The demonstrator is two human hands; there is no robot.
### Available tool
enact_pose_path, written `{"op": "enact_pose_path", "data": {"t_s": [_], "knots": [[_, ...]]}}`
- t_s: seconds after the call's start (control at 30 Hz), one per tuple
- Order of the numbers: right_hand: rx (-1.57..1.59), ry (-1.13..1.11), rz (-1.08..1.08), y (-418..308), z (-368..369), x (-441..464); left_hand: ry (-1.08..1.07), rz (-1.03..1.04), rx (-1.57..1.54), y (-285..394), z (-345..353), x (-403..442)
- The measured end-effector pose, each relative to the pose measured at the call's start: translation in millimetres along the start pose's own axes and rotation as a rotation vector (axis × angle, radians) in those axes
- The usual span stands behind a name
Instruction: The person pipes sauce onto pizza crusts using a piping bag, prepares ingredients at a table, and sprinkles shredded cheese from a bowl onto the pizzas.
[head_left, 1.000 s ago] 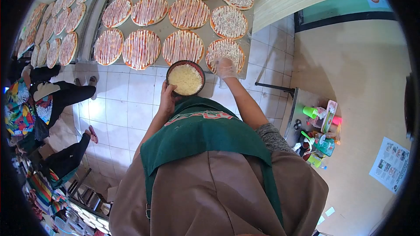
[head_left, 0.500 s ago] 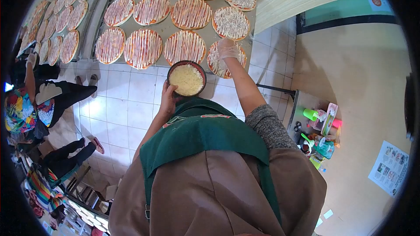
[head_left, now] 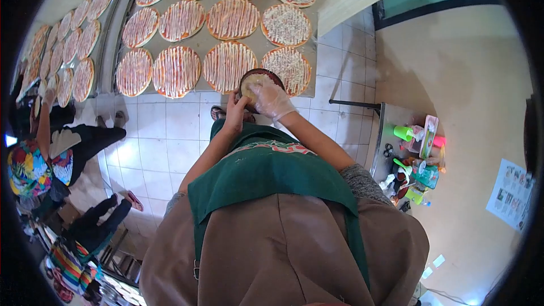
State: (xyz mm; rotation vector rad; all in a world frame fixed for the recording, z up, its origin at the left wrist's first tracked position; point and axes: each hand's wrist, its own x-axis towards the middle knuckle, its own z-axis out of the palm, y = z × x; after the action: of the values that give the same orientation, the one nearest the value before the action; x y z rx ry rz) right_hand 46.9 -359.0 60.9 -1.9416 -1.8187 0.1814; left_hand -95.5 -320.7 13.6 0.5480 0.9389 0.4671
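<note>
My left hand (head_left: 236,114) grips the near left side of a dark round bowl (head_left: 275,76) that holds pale grated cheese (head_left: 249,81). In a clear plastic glove, my right hand (head_left: 268,100) reaches into the bowl, its fingers bunched in the cheese and partly hidden. Just beyond the bowl lies a cheese-topped pizza (head_left: 296,70) at the table's near right corner. Behind it sits another pizza covered in cheese (head_left: 286,25). To the left, a pizza with white sauce stripes (head_left: 224,68) is partly covered by the bowl.
Several striped pizzas fill the metal table (head_left: 211,86), and more lie on a second table (head_left: 107,73) at left. A co-worker in a colourful top (head_left: 31,164) stands there. At right, a side table (head_left: 385,130) carries cups and bottles, with a dark bar (head_left: 354,103) jutting out.
My right hand has moved from the near right pizza back into the bowl. The bowl has shifted right, and that pizza now shows more cheese. A co-worker's gloved hand has moved slightly.
</note>
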Motion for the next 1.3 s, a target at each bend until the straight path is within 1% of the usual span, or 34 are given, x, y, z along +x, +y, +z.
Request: {"op": "enact_pose_path", "data": {"t_s": [0.1,0.2,0.23,0.27,0.33,0.37,0.47,0.6,0.77,0.87,0.97,1.07,1.17,1.27,1.3], "knots": [[0.172,-0.227,0.161,20,10,-4,0.001,0.031,0.022,-9,1,6],[0.604,-0.19,0.385,49,11,-9,-0.017,-0.01,0.004,-5,6,3],[0.888,-0.211,0.78,46,-6,-1,-0.005,-0.012,0.022,-7,5,6],[0.798,-0.173,0.783,81,15,-5,0.009,-0.014,0.038,-9,4,10],[0.612,-0.179,0.915,107,3,-2,0.039,-0.023,0.05,-10,0,12],[0.514,-0.221,1.045,97,-28,8,0.053,-0.032,0.05,-9,-2,10],[-0.172,-0.415,0.682,185,38,-9,0.062,-0.025,0.019,-7,-12,8],[-0.265,-0.553,0.626,168,26,-19,0.078,0.0,-0.066,-9,-30,3],[-0.334,-0.585,0.646,149,30,-24,0.097,0.004,-0.047,-11,-45,-8],[-0.278,-0.499,0.638,146,30,-21,0.126,-0.001,-0.026,-6,-44,-16],[-0.134,-0.34,0.601,150,55,0,0.123,0.001,-0.038,2,-38,-23],[-0.235,-0.357,0.47,143,68,27,0.099,0.009,-0.032,1,-38,-21],[-0.212,-0.281,0.579,131,50,26,0.095,0.032,-0.031,6,-32,-23],[-0.157,-0.287,0.803,133,50,2,0.088,0.051,-0.047,14,-29,-29],[-0.221,-0.308,0.713,131,44,-9,0.085,0.054,-0.055,15,-29,-31]]}}
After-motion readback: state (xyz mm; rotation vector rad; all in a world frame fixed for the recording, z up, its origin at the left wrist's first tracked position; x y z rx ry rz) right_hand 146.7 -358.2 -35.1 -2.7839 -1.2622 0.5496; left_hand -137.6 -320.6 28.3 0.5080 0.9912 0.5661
